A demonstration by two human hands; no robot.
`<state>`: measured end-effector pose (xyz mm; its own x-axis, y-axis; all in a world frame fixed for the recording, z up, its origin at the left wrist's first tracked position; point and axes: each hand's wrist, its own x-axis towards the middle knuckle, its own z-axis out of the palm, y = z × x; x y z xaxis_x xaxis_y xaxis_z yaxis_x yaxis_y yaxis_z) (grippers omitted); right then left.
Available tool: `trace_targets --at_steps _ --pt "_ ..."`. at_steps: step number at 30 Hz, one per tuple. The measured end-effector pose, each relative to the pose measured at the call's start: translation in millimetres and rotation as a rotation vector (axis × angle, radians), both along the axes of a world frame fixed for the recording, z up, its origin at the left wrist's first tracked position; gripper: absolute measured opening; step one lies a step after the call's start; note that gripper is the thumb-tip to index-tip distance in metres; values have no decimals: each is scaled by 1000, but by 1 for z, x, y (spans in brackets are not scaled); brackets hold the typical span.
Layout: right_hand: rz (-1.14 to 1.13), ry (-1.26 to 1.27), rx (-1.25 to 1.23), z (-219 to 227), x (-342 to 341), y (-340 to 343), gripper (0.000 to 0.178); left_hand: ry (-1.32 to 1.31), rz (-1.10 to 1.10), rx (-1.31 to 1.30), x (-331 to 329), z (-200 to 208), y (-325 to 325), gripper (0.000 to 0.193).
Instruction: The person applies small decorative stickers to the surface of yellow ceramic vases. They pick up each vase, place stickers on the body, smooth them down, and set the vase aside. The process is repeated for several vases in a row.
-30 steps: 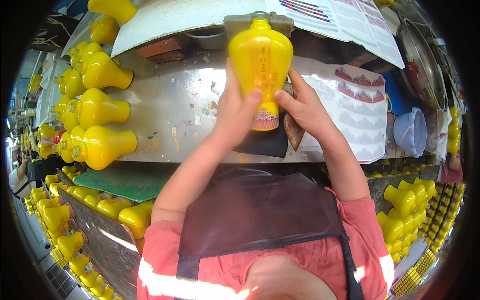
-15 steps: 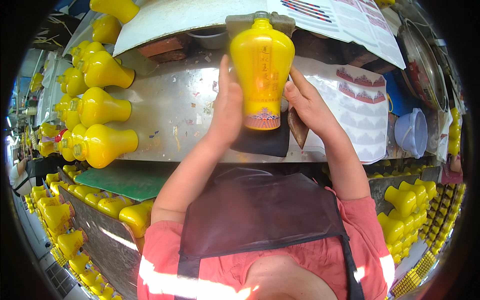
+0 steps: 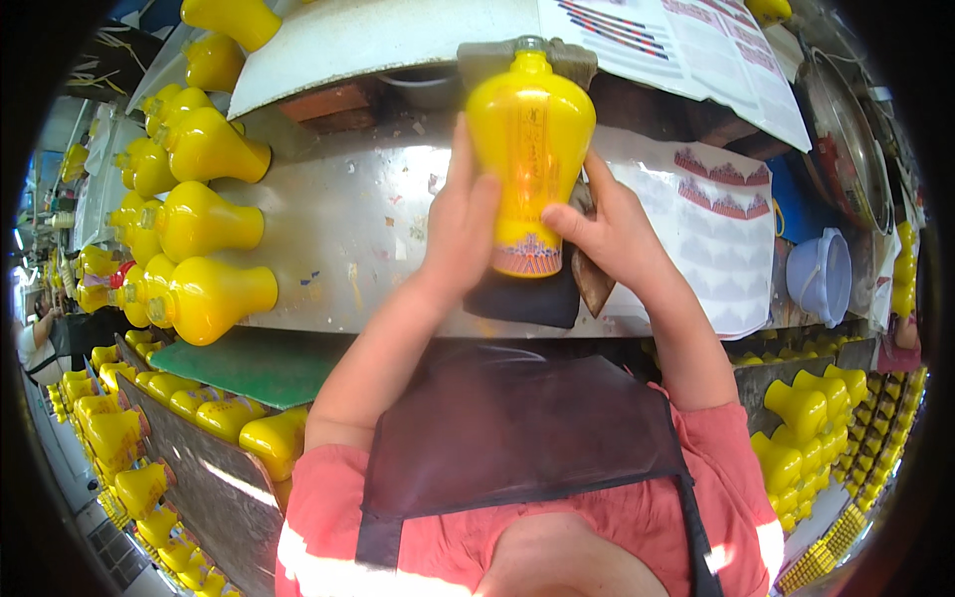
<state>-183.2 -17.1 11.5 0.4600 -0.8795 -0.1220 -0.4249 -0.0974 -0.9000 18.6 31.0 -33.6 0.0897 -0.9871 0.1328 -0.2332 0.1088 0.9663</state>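
A broad-shouldered yellow bottle (image 3: 531, 129) lies between the person's hands over the metal tabletop (image 3: 328, 249), its clear neck pointing away and its patterned base toward the person. The right hand (image 3: 609, 227) has its grip closed on the bottle's lower right side, thumb across the front and fingers reaching up the side. The left hand (image 3: 461, 224) stands along the opposite side, fingers nearly straight and thumb close to the body of the bottle; how firmly this grip presses cannot be told. Behind the neck is a grey-brown block (image 3: 580, 62); whether the two touch is unclear. Below the base lies a black cloth (image 3: 522, 302), and a brown pointed tool (image 3: 594, 284) sits beside it, partly under the right hand. A decal sheet (image 3: 716, 249) with red-and-blue scalloped bands lies to the right, near a pale lilac pail (image 3: 820, 277). At the left, more yellow bottles (image 3: 214, 298) lie on their sides in a column. A white board (image 3: 398, 35) spans the far side.
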Motion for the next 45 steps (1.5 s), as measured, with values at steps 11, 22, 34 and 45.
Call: trace_targets --at_steps 11,22,34,45 --pt "-147 260 -179 39 11 1 111 87 82 -191 -5 19 -45 77" --pt "-103 155 -75 33 4 -7 115 236 206 -76 -14 40 -68 32" --pt "52 347 -828 48 6 -21 50 214 208 -36 -14 41 -69 26" --pt "-347 237 -656 36 -31 -76 34 113 161 -160 -18 42 -62 32"
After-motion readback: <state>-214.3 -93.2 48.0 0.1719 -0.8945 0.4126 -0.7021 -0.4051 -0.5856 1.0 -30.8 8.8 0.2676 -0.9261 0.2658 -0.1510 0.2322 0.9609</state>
